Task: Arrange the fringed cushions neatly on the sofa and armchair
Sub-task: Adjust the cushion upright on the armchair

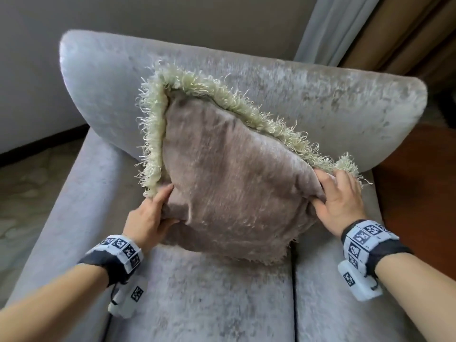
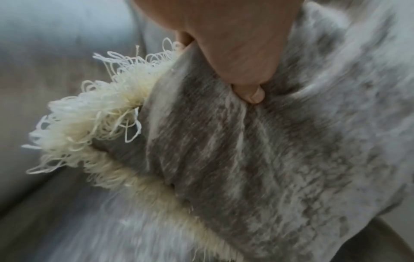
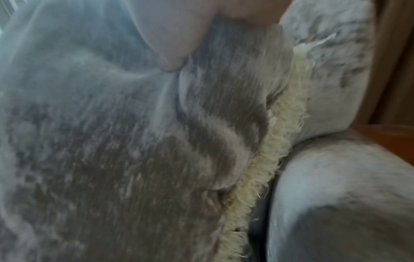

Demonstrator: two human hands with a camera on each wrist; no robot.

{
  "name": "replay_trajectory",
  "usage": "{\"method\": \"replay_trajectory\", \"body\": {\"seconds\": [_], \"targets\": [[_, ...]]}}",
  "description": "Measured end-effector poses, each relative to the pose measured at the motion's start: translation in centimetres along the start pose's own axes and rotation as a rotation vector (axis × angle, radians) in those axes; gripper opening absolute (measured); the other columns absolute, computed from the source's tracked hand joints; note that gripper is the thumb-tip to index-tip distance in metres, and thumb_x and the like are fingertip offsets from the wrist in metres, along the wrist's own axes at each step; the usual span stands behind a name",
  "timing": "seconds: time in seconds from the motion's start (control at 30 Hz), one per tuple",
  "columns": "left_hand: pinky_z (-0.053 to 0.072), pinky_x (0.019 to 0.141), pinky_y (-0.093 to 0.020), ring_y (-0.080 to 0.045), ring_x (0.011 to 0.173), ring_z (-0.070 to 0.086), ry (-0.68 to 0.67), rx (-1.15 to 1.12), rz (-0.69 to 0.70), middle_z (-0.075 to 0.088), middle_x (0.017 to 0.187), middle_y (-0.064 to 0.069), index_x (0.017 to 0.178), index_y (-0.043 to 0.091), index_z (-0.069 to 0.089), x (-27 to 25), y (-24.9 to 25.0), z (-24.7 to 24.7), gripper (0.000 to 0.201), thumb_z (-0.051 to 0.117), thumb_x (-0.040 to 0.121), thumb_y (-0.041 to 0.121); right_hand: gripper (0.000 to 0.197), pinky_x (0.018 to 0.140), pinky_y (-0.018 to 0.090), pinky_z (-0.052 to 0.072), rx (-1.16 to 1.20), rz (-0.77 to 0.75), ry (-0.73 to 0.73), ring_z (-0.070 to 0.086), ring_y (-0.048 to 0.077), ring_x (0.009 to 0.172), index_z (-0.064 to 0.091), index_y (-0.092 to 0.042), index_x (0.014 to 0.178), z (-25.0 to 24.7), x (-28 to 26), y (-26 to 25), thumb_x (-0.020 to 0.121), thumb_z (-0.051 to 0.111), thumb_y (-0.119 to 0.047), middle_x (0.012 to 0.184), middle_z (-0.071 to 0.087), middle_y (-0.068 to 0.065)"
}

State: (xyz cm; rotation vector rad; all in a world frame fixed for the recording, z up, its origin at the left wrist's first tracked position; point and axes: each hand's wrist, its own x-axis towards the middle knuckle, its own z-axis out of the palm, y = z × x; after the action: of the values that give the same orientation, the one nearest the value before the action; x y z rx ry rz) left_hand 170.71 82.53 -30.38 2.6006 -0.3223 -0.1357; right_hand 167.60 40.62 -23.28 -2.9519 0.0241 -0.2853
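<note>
A taupe velvet cushion [image 1: 232, 174] with a pale cream fringe [image 1: 153, 124] stands tilted on one corner on the grey armchair's seat [image 1: 209, 297], leaning towards the backrest [image 1: 308, 95]. My left hand [image 1: 153, 211] grips its lower left corner, thumb pressed into the fabric [image 2: 253, 94]. My right hand [image 1: 335, 193] grips the right corner, fingers curled behind the edge. In the right wrist view a thumb [image 3: 170, 63] digs into the cushion [image 3: 112, 150] beside its fringe [image 3: 268, 145]. The left wrist view shows the cushion [image 2: 257, 159] and looped fringe [image 2: 94, 109] close up.
The armchair's left arm [image 1: 74, 206] and right arm [image 3: 336, 195] flank the seat. Behind the chair are a plain wall [image 1: 172, 18] and curtains [image 1: 345, 28]. A wooden floor [image 1: 419, 174] lies to the right, patterned flooring [image 1: 29, 188] to the left.
</note>
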Motion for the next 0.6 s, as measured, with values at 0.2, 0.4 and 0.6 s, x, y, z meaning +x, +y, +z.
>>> {"method": "replay_trajectory", "body": {"seconds": [0.2,0.4,0.6], "targets": [[0.049,0.046,-0.039,-0.037,0.069,0.06,0.072,0.276,0.347,0.057,0.089,-0.016,0.14,0.016,0.037,3.5,3.2,-9.8,0.097,0.091,0.059,0.024,0.06,0.08,0.051,0.045,0.141,0.125,0.056,0.045,0.039,0.089,0.04,-0.019,0.126,-1.6,-1.9,-0.6,0.073,0.066,-0.029,0.092,0.046,0.021],[0.051,0.052,-0.044,-0.039,0.072,0.058,0.025,0.4,0.368,0.052,0.088,-0.02,0.143,0.02,0.032,7.1,1.5,-10.2,0.102,0.09,0.06,0.027,0.074,0.086,0.056,0.043,0.248,0.218,0.003,0.048,0.047,0.097,0.032,-0.023,0.126,2.3,-1.5,-1.8,0.071,0.082,-0.018,0.102,0.049,0.026],[0.051,0.059,-0.058,-0.05,0.087,0.052,0.037,0.456,0.389,0.05,0.096,-0.029,0.141,0.012,0.035,8.7,-2.5,-6.4,0.108,0.094,0.052,0.028,0.077,0.082,0.057,0.045,0.182,0.233,-0.106,0.05,0.047,0.096,0.032,-0.018,0.123,6.4,-3.1,-1.4,0.068,0.084,-0.034,0.105,0.047,0.026]]}}
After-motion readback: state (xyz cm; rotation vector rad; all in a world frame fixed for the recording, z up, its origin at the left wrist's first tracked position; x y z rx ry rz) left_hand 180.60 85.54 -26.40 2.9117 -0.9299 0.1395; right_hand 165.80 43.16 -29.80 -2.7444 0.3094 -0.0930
